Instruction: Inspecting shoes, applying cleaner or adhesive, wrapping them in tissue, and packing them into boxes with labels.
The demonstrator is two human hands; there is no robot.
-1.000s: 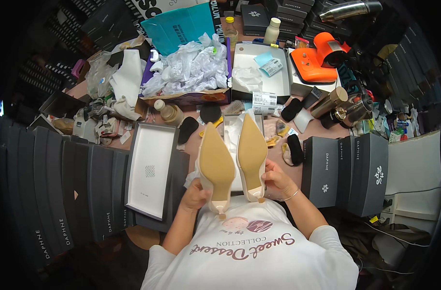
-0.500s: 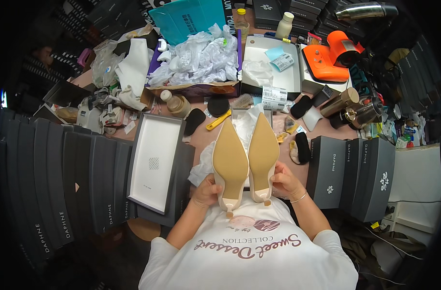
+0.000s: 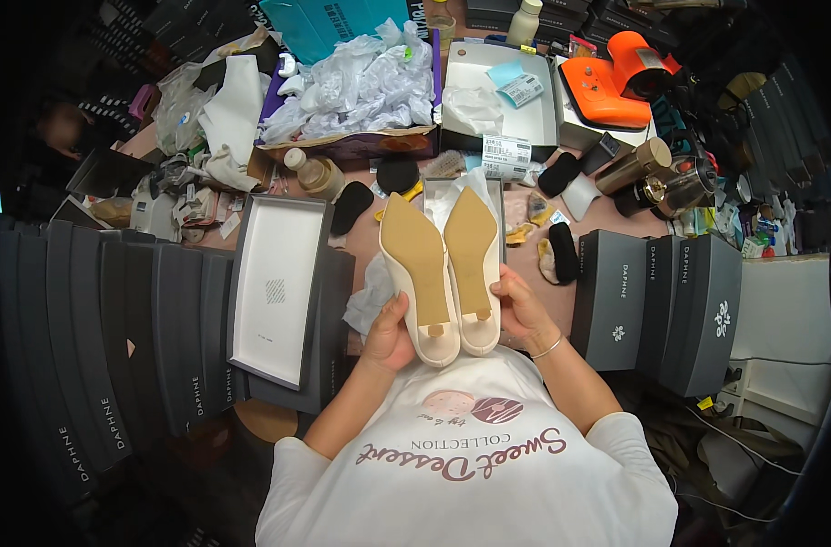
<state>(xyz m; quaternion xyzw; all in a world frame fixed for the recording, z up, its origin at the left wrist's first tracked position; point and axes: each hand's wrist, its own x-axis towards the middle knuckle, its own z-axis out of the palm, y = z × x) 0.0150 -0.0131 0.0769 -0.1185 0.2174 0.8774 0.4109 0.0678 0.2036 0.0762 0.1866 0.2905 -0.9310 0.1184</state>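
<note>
A pair of cream pointed heeled shoes is held up in front of my chest, tan soles facing me and toes pointing away. My left hand [image 3: 390, 337] is closed on the left shoe [image 3: 417, 260] by its outer side near the heel. On the other side, my right hand [image 3: 525, 314] grips the right shoe [image 3: 473, 255] with the thumb along its edge. The two shoes touch side by side. Behind their toes, a grey shoebox [image 3: 502, 193] with white tissue is partly hidden. White crumpled paper [image 3: 371, 296] lies beside my left hand.
An upright white-lined box lid [image 3: 278, 292] leans at left against dark shoeboxes [image 3: 105, 337]. More shoeboxes [image 3: 611, 301] stand at right. At the back are a carton of crumpled tissue [image 3: 351, 137], a white tray [image 3: 538, 135], an orange device [image 3: 607, 96] and a glass bottle [image 3: 315, 173].
Both shoes have tilted in my hands, so the heels now point more toward me and the cream sides show more. The table view has shifted slightly left and upward.
</note>
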